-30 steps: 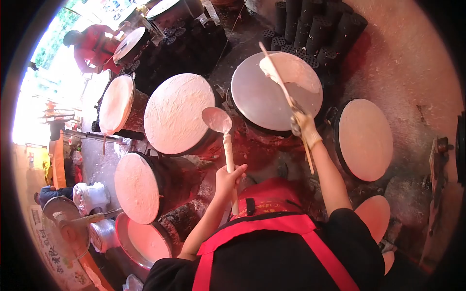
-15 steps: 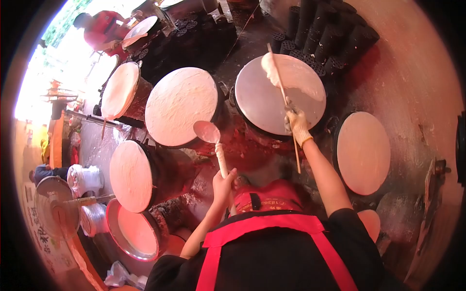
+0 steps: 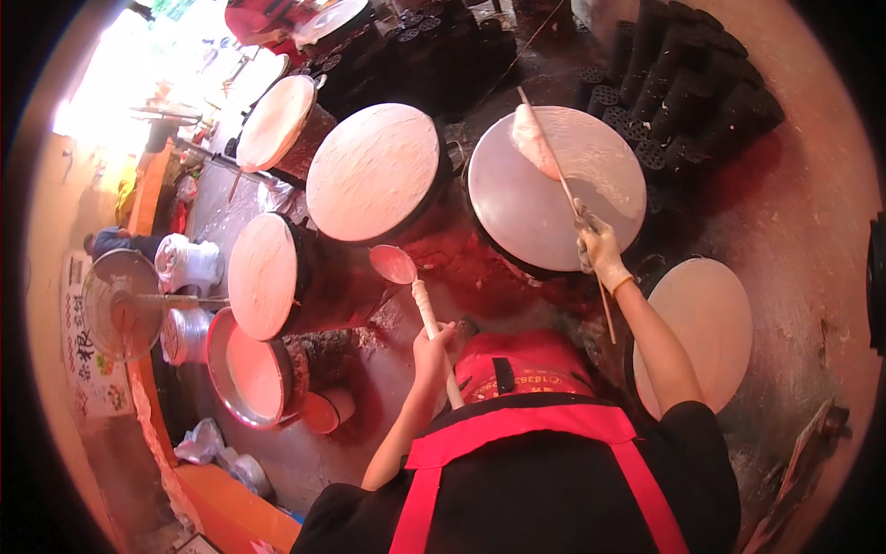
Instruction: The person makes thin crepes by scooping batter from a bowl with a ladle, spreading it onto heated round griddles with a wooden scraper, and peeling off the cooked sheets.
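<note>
My left hand [image 3: 434, 351] is closed round the wrapped handle of a ladle [image 3: 394, 265], whose bowl hangs low in front of me, near the edge of a batter-covered griddle [image 3: 373, 172]. In a pale work glove, my right hand [image 3: 602, 251] grips a long thin wooden stick [image 3: 565, 185]. The stick slants across a round griddle [image 3: 517, 217], and a lump of pale batter [image 3: 532, 142] lies along its far part. A thin film of batter covers the griddle's right side, while its left and front are bare grey.
More round griddles stand around me: one at the right [image 3: 697, 323], one at the left [image 3: 263, 277]. A red-rimmed basin of batter [image 3: 251, 365] sits lower left. Stacked coal briquettes [image 3: 692, 92] are at the back right, a fan [image 3: 125, 305] at far left. Another person [image 3: 254, 20] works at the back.
The view has shifted. My right hand has swept the stick over the griddle, bringing the batter lump inward from the far edge and spreading the film rightward. The ladle stays in my left hand.
</note>
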A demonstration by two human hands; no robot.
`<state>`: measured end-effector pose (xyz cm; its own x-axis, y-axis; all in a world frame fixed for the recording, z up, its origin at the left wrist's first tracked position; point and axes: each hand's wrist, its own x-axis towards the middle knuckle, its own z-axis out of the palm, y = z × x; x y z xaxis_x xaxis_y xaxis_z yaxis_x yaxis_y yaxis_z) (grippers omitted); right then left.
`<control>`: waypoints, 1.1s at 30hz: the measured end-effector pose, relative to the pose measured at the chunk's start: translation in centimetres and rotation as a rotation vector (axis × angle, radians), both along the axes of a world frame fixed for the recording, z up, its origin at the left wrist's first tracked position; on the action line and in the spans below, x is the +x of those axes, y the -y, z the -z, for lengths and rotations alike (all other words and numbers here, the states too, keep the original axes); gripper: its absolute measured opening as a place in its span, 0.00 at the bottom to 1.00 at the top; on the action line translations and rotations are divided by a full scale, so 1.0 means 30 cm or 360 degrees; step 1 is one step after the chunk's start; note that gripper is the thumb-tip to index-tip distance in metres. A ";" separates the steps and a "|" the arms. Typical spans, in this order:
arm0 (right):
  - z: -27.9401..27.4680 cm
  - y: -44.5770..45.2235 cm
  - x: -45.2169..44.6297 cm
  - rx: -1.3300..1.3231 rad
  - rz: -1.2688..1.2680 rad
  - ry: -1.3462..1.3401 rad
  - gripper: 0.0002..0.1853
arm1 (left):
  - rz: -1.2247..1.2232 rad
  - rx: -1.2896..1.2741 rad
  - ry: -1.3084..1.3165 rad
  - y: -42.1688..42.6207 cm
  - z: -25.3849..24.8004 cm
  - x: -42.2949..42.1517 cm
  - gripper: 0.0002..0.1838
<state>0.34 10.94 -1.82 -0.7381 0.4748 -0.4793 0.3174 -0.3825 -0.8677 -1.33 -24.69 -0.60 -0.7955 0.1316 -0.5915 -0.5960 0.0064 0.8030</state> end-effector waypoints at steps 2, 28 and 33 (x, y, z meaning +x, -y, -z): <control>-0.073 -0.001 0.081 -0.0045 -0.0210 0.0014 0.20 | -0.0095 0.0031 0.0085 -0.007 -0.013 0.021 0.08; -0.085 -0.318 0.160 -0.0094 -0.0807 0.0116 0.19 | 0.0003 -0.0365 0.0081 0.113 -0.087 0.151 0.15; 0.042 -0.278 0.400 -0.0110 -0.0396 -0.0088 0.19 | 0.0176 -0.0405 -0.0023 0.076 -0.094 0.072 0.15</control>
<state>12.34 19.29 -3.09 -0.8540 0.2428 -0.4601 0.3622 -0.3573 -0.8609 0.81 -26.96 2.21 -0.7932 0.0668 -0.6052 -0.5688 0.2734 0.7757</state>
